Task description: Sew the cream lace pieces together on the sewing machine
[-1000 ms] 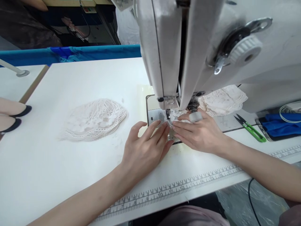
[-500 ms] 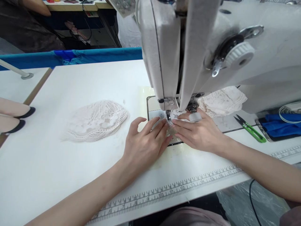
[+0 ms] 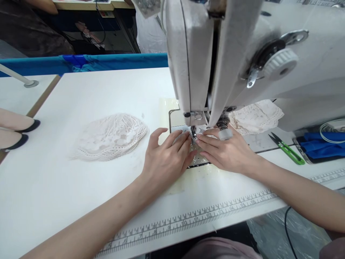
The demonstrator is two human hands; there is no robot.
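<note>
A small piece of white lace lies under the presser foot of a sewing machine. My left hand rests left of the foot, fingers stretched out and tips down at the lace edge on the needle plate. To the right of the foot, my right hand lies with its fingers extended flat, pressing the lace. My fingers and the machine head cover most of this piece. Behind my right hand sits a heap of cream lace pieces.
A pile of white lace pieces lies on the white table at left. Green thread snips and blue cloth are at right. A printed ruler runs along the front edge. Other people are partly visible across the blue divider.
Less lace shows in front of the presser foot, and my fingertips are slightly closer to it. The view has shifted a little, and the machine head appears farther right.
</note>
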